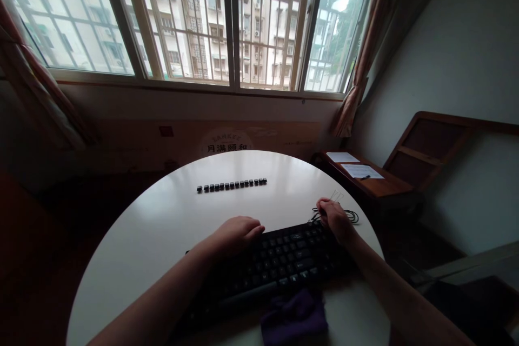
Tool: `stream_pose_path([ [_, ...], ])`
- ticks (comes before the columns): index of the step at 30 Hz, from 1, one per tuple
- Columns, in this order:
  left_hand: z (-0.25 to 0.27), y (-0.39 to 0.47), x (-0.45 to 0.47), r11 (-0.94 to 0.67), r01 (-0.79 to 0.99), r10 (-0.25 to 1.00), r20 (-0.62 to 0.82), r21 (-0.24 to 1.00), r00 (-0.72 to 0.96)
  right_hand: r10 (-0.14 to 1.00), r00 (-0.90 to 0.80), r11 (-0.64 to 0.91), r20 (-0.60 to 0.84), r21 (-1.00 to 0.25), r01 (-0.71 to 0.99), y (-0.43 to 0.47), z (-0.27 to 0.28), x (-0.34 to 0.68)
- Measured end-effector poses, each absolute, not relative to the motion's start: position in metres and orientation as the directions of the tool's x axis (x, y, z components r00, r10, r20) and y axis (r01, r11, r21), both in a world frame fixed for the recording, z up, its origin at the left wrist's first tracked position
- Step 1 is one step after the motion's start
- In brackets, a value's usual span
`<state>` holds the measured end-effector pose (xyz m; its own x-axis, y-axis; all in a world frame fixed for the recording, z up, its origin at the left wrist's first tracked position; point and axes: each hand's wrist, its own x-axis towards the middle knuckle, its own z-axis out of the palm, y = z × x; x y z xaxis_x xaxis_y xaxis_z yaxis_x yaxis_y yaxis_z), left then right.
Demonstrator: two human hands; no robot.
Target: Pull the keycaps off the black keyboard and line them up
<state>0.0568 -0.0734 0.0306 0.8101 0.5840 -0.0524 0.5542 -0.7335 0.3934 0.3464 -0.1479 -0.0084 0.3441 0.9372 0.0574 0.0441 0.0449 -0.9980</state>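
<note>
A black keyboard (279, 259) lies at a slant on the white round table, with some of its keys in deep shadow. My left hand (239, 233) is closed over its far edge, fingers curled and mostly hidden from me. Above the keyboard's far right corner, my right hand (335, 220) pinches a wire keycap puller (336, 195), its thin prongs pointing up and away. Beyond, several black keycaps (232, 186) stand in a neat row on the table. The keyboard's coiled cable (352, 217) lies beside and behind my right hand.
A purple cloth (295, 318) lies crumpled at the keyboard's near side. The round table (133, 248) has a curved edge all round. To the right stands a wooden chair (389, 181) with papers (362, 171) and a pen on its seat. A barred window is ahead.
</note>
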Motion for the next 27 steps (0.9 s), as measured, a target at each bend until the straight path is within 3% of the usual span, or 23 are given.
stream_pose_path([
  [8,0.032,-0.074,0.056,-0.726,0.559,0.59,-0.056,0.401,0.805,0.97,0.233,0.028,0.062,-0.989,0.147,-0.141,-0.01,0.351],
  [14,0.03,-0.073,0.056,-0.735,0.53,0.576,-0.023,0.424,0.817,0.949,0.24,0.122,0.207,-0.938,0.324,-0.153,-0.009,0.344],
  [19,0.031,-0.073,0.057,-0.733,0.534,0.576,-0.032,0.421,0.817,0.913,0.175,0.209,0.368,-0.791,0.575,-0.164,-0.004,0.338],
  [27,0.033,-0.074,0.058,-0.729,0.555,0.584,-0.06,0.401,0.81,0.92,0.313,0.157,0.237,-0.953,0.26,-0.154,-0.014,0.347],
])
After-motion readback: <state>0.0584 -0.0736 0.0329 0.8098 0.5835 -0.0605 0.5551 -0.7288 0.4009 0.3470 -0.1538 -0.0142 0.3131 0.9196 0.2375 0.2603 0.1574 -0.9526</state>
